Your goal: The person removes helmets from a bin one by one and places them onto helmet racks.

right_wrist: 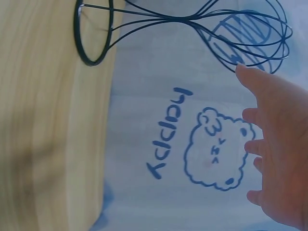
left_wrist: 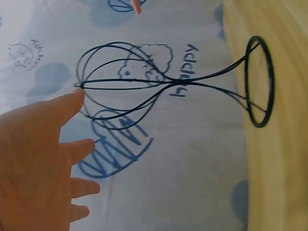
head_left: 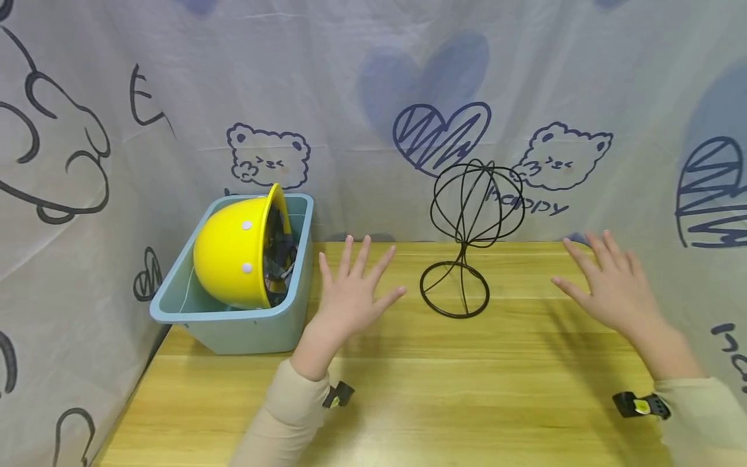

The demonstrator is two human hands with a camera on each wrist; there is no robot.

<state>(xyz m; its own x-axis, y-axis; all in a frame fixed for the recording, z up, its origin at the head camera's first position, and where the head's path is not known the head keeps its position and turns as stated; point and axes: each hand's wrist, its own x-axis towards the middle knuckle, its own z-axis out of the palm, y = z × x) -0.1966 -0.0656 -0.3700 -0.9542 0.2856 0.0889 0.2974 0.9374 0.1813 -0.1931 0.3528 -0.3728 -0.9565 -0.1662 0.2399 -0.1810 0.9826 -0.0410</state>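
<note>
Soft shadows fall across the brightly lit table point(head_left: 502, 389), while both wrist views look hazier.

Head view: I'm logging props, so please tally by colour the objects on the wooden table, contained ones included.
Light blue: 1 (rectangular plastic bin)
Yellow: 1 (domed hard-shell helmet, in the bin)
Black: 1 (round-topped wire stand)
Total: 3

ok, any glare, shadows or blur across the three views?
Head: pale glare low on the wooden tabletop, soft shadow right of the wire stand; left wrist: bluish, soft detail on the printed fabric backdrop; right wrist: blurry dark shadow on the tabletop.
</note>
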